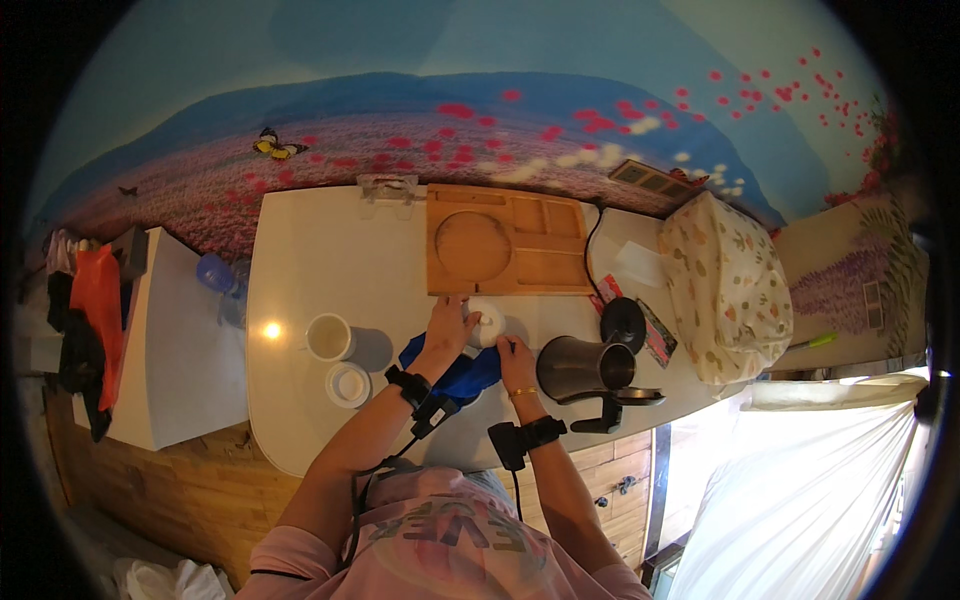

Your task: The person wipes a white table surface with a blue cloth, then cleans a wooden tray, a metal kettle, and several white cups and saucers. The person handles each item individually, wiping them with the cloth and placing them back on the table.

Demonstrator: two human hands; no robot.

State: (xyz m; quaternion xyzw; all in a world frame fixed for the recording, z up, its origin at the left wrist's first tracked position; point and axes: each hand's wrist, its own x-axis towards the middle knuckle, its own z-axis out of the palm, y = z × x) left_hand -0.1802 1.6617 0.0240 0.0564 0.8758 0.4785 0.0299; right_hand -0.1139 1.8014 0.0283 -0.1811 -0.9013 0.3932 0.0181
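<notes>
My left hand (447, 325) rests on a small white cup (487, 322) on the white table (320, 260). A blue cloth (465, 373) lies under and between my wrists. My right hand (516, 362) presses on the cloth's right edge, just left of a steel kettle (583, 368) with its lid open. A wooden tray (510, 240) with a round recess sits just beyond the cup.
A white mug (328, 337) and a small white lid-like dish (347, 384) stand to the left. A black round lid (622, 322), a patterned fabric cover (725, 285) and a clear holder (387, 190) lie around the table's far and right sides. A white cabinet (185, 350) stands at left.
</notes>
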